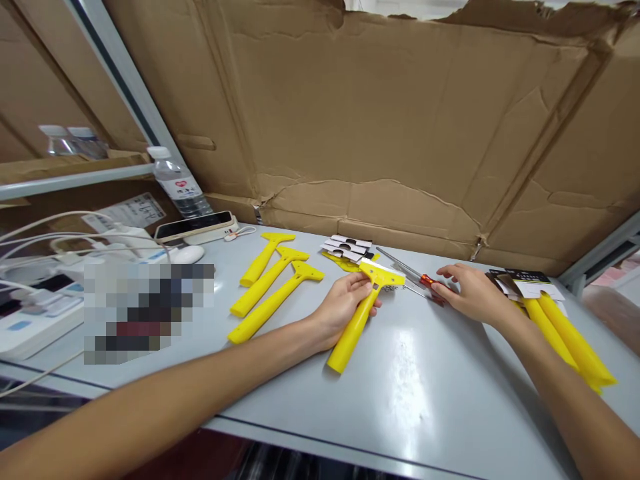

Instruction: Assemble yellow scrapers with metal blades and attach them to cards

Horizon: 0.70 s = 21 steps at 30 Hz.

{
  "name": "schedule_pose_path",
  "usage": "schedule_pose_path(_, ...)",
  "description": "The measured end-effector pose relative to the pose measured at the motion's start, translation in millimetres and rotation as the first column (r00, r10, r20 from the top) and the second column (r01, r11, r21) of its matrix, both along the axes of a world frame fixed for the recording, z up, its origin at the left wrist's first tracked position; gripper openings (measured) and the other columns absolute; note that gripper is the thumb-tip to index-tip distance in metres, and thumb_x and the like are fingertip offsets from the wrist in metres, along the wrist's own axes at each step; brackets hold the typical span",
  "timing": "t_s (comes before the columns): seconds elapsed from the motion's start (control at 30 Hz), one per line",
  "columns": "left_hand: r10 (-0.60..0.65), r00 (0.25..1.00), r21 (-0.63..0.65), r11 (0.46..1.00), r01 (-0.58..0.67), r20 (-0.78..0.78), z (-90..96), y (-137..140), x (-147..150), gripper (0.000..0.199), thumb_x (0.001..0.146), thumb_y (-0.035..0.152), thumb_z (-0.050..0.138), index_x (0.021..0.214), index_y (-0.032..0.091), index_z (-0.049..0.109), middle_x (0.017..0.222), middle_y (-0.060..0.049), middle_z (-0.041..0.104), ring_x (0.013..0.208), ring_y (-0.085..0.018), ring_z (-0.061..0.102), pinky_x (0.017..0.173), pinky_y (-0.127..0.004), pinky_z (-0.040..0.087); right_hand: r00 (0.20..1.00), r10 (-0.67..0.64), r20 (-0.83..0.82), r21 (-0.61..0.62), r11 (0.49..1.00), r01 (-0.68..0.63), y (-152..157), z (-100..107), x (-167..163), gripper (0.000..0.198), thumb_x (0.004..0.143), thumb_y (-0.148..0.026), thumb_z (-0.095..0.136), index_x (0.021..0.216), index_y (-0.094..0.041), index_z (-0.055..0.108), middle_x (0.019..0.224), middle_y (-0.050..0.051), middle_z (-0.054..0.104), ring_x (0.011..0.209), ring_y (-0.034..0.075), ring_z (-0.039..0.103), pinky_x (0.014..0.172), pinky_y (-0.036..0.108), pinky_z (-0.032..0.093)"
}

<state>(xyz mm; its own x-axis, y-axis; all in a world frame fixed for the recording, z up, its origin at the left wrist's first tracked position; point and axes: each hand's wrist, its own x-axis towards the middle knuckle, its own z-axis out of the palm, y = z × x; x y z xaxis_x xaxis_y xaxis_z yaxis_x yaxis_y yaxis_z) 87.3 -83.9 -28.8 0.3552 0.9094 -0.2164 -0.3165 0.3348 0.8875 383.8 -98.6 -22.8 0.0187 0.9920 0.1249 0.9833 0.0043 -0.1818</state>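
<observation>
My left hand point(345, 307) is closed around a yellow scraper point(356, 327), its wide head pointing away from me and a pale blade along the far edge. My right hand point(470, 292) is at the red handle of a screwdriver point(425, 279), with the thumb and fingers around it. The screwdriver's long metal shaft points to the far left. Just below it shows a second thin shaft, perhaps another tool or a reflection; I cannot tell which. Left of my left hand lie three yellow scrapers point(273, 300) side by side.
Black-and-white cards point(349, 247) lie behind the held scraper. Carded yellow scrapers point(565, 327) lie at the right. Toward the left are a phone point(197, 225), a water bottle point(180, 183), a white mouse point(187, 255), cables and a power strip point(40, 327). A cardboard wall point(375, 120) stands behind.
</observation>
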Motion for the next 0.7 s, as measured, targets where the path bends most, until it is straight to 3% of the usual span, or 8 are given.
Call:
schedule_pose_path(0.17, -0.008, 1.000, 0.116, 0.993, 0.010, -0.022, -6.4, -1.2, -1.2, 0.023, 0.091, 0.021, 0.072, 0.109, 0.015, 0.059, 0.099, -0.006, 0.065, 0.066, -0.012, 0.067, 0.057, -0.026, 0.053, 1.000, 0.023, -0.008, -0.079, 0.997, -0.024, 3.4, -4.0, -1.1, 0.045, 0.097, -0.054, 0.052, 0.124, -0.024, 0.071, 0.115, 0.008, 0.070, 0.099, 0.020, 0.065, 0.085, 0.030, 0.044)
schedule_pose_path(0.37, -0.055, 0.997, 0.200, 0.978, 0.064, -0.050, -10.0, -4.0, -2.1, 0.037, 0.084, 0.036, 0.080, 0.107, 0.017, 0.057, 0.096, -0.004, 0.065, 0.067, -0.013, 0.066, 0.056, -0.026, 0.051, 0.999, 0.054, 0.003, -0.061, 0.997, -0.054, 3.5, -4.2, -8.6, 0.030, 0.097, -0.037, 0.054, 0.111, -0.022, 0.074, 0.111, 0.007, 0.071, 0.098, 0.019, 0.064, 0.085, 0.028, 0.043)
schedule_pose_path(0.43, -0.053, 0.997, 0.201, 0.978, 0.064, -0.057, -9.7, -3.9, -1.9, 0.032, 0.088, 0.032, 0.076, 0.108, 0.017, 0.057, 0.097, -0.004, 0.065, 0.067, -0.012, 0.065, 0.056, -0.025, 0.050, 0.995, 0.066, -0.078, 0.002, 0.998, -0.066, 3.8, -2.9, -7.2, 0.030, 0.097, -0.034, 0.053, 0.113, -0.021, 0.074, 0.109, 0.007, 0.072, 0.095, 0.017, 0.065, 0.083, 0.028, 0.045)
schedule_pose_path(0.5, -0.035, 0.997, 0.203, 0.978, 0.048, -0.069, -9.4, -3.5, -1.5, 0.025, 0.091, 0.028, 0.070, 0.109, 0.016, 0.057, 0.098, -0.005, 0.064, 0.067, -0.012, 0.065, 0.056, -0.025, 0.051, 0.970, 0.055, -0.238, 0.154, 0.988, -0.018, 3.5, 1.3, -3.7, 0.032, 0.095, -0.038, 0.059, 0.116, -0.019, 0.074, 0.107, 0.007, 0.073, 0.092, 0.016, 0.066, 0.082, 0.026, 0.048)
schedule_pose_path(0.57, -0.024, 0.997, 0.201, 0.979, 0.039, -0.075, -9.3, -3.2, -1.0, 0.021, 0.093, 0.024, 0.066, 0.110, 0.016, 0.057, 0.099, -0.005, 0.064, 0.067, -0.012, 0.065, 0.056, -0.025, 0.052, 0.903, 0.054, -0.426, 0.332, 0.938, 0.100, 1.9, 8.9, 0.4, 0.036, 0.091, -0.045, 0.068, 0.111, -0.016, 0.073, 0.101, 0.008, 0.073, 0.087, 0.014, 0.068, 0.079, 0.024, 0.052)
schedule_pose_path(0.7, -0.030, 0.998, 0.192, 0.981, 0.041, -0.063, -8.1, -4.0, -0.1, 0.016, 0.095, 0.019, 0.063, 0.109, 0.016, 0.056, 0.101, -0.005, 0.064, 0.066, -0.010, 0.065, 0.055, -0.025, 0.051, 0.754, 0.199, -0.626, 0.597, 0.745, 0.299, -3.4, 29.0, 3.7, 0.047, 0.086, -0.050, 0.076, 0.116, -0.014, 0.066, 0.090, 0.005, 0.070, 0.074, 0.011, 0.068, 0.068, 0.020, 0.054)
